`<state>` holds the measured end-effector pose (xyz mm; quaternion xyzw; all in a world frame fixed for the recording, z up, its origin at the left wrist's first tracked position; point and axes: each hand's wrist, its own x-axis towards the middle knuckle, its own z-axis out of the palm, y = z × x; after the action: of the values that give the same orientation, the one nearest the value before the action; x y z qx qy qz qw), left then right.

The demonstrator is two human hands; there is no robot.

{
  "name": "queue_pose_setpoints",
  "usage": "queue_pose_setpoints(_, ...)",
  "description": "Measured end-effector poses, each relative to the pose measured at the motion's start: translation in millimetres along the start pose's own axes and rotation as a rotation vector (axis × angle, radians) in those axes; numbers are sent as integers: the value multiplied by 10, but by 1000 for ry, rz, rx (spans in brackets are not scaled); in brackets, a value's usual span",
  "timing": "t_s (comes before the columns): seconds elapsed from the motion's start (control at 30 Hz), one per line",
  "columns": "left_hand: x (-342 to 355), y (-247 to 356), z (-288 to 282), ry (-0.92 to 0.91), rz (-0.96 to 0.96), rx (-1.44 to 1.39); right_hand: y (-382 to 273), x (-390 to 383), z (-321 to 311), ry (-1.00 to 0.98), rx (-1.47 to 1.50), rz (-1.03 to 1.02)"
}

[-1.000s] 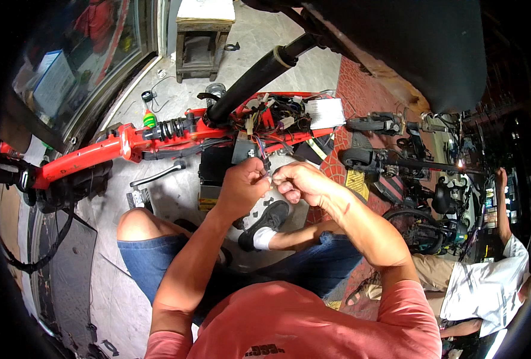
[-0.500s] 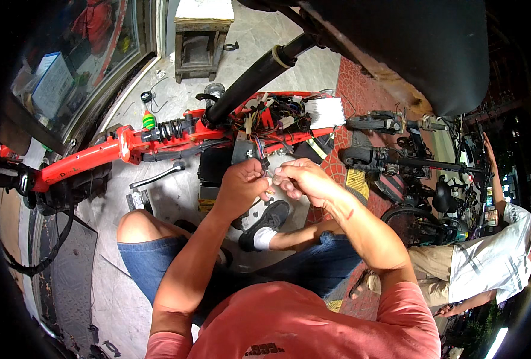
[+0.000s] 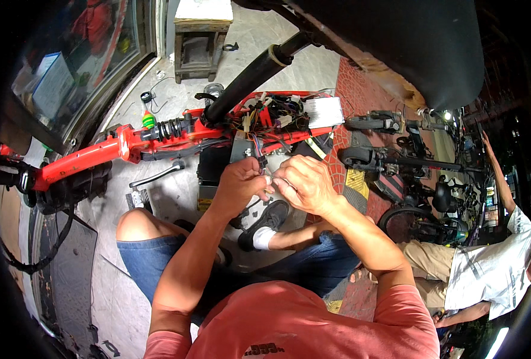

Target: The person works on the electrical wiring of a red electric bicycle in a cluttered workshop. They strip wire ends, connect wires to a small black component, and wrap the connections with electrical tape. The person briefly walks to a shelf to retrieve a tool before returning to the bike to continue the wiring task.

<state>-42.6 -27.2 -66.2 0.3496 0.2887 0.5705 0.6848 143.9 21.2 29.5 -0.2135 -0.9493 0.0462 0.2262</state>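
Observation:
My left hand (image 3: 239,184) is closed, its fingers pinched at a small dark wire connector (image 3: 263,161). Thin coloured wires (image 3: 257,143) run to that connector from a grey metal box (image 3: 240,149). My right hand (image 3: 306,184) is closed too, thumb and fingertips meeting those of the left. Whatever is between the right fingertips is too small and covered to name. Just beyond both hands lies a red scooter frame (image 3: 175,136), its body open on a tangle of wires and connectors (image 3: 271,113). A white card or label (image 3: 324,112) rests at its right end.
A black seat (image 3: 409,48) on a black post (image 3: 247,84) overhangs the frame. A ratchet wrench (image 3: 156,175) and a black box (image 3: 213,164) lie nearby. A wooden stool (image 3: 198,51) stands at the back. Parked scooters (image 3: 421,161) and another person (image 3: 481,263) are at right.
My right hand has rolled over so its back shows more, staying against the left fingertips. My left hand has barely moved. The other person at right has shifted slightly downward.

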Motion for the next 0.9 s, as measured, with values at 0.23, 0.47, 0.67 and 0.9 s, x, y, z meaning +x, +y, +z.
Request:
queue_pose_setpoints(0.23, 14, -78, 21, -13, 38, 58, 86, 9, 166, -295, 1317, 1230)
queue_pose_setpoints(0.47, 3, -43, -17, -2, 9, 104, 88, -47, 105, -223, 1162, 1104)
queue_pose_setpoints(0.67, -3, -20, -34, -22, 23, 12, -101, 28, -46, -10, -74, -16)
queue_pose_setpoints(0.9, -25, 25, -67, -44, -7, -1, -118, 62, -19, 51, -98, -73)
